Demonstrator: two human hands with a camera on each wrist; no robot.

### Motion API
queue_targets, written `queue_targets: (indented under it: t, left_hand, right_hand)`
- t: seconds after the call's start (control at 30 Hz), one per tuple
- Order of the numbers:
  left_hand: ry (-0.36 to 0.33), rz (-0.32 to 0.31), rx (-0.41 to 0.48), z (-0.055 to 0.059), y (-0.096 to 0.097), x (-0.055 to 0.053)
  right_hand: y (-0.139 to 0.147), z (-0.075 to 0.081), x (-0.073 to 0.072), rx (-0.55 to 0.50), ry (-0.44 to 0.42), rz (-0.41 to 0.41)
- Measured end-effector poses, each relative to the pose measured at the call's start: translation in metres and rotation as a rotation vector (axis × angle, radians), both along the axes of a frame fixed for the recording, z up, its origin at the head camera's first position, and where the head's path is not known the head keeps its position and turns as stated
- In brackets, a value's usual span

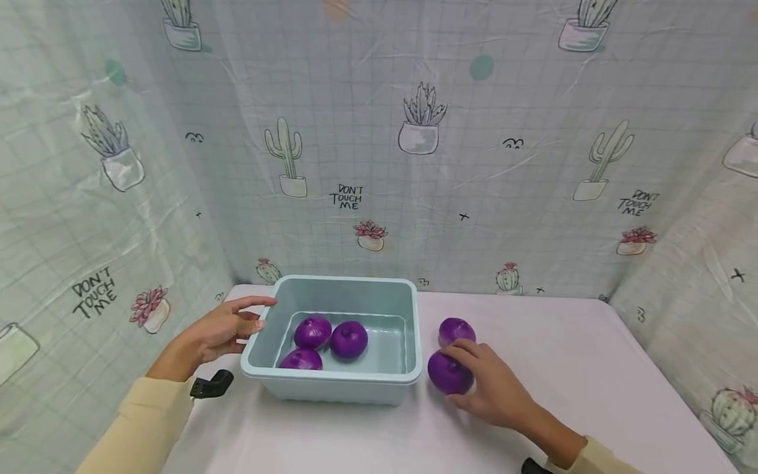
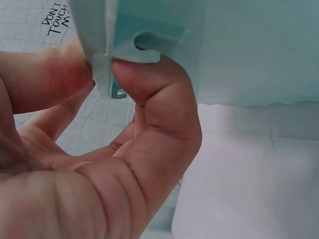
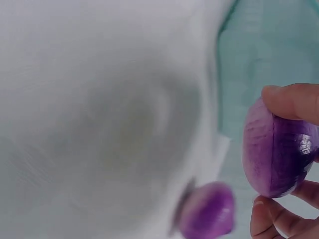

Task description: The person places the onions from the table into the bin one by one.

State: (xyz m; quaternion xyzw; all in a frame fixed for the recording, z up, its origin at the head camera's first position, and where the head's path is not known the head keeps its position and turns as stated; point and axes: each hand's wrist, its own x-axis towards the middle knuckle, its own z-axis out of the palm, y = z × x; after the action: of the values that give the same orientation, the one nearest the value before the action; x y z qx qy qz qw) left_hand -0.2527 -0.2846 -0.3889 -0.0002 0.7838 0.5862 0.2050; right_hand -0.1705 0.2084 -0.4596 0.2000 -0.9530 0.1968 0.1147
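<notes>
A light blue-green plastic bin [image 1: 340, 390] stands on the table, with three purple onions inside: one at the back left [image 1: 312, 332], another near the middle [image 1: 349, 340], the third partly hidden by the front wall [image 1: 301, 359]. At the bin's left side, my left hand [image 1: 219, 330] pinches its rim between thumb and finger, as the left wrist view shows close up. To the right of the bin, my right hand [image 1: 497, 388] grips a purple onion [image 1: 447, 374] between thumb and fingers. Just behind it another purple onion [image 1: 456, 330] lies on the table.
The white-covered table [image 1: 568, 368] extends to the right of the bin. A curtain [image 1: 462, 171] printed with cacti encloses the back and both sides. Black wrist devices, one at the left sleeve [image 1: 212, 384], are partly in view.
</notes>
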Motion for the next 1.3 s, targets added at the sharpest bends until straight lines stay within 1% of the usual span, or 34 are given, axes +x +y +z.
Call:
queue_targets:
  t: [0.1,0.2,0.33,0.43,0.53,0.67,0.9,1.03,1.13,1.3]
  left_hand:
    - [0.006,-0.002,-0.009,0.003,-0.001,-0.001]
    - [0.012,0.0,-0.024,0.008,-0.003,-0.003]
    - [0.012,0.01,-0.029,0.011,-0.006,-0.003]
    - [0.006,0.02,-0.021,0.011,-0.007,-0.003]
    - [0.003,0.025,-0.012,0.01,-0.007,-0.003]
    - [0.0,0.029,-0.002,0.007,-0.006,-0.003]
    - [0.001,0.042,0.001,0.003,-0.005,-0.001]
    - [-0.001,0.044,0.014,0.001,-0.004,0.0]
    - [-0.006,0.047,0.017,-0.001,-0.002,0.001]
    - [-0.005,0.053,0.012,-0.003,0.001,0.0]
  right_hand:
    - [0.002,0.016,0.003,-0.023,0.038,0.028]
    - [0.002,0.036,0.005,-0.028,0.066,0.051]
    - [-0.001,0.061,0.005,-0.04,0.113,0.106]
    - [-0.004,0.075,0.002,-0.054,0.135,0.159]
    - [-0.009,0.085,-0.003,-0.061,0.126,0.199]
    - [-0.018,0.095,-0.01,-0.071,0.096,0.278]
    - [-0.04,0.109,-0.032,-0.088,0.051,0.522]
    - [-0.056,0.115,-0.044,-0.076,0.011,0.625]
    - [-0.069,0.117,-0.052,-0.048,-0.031,0.664]
    - [-0.087,0.115,-0.065,-0.017,-0.075,0.676]
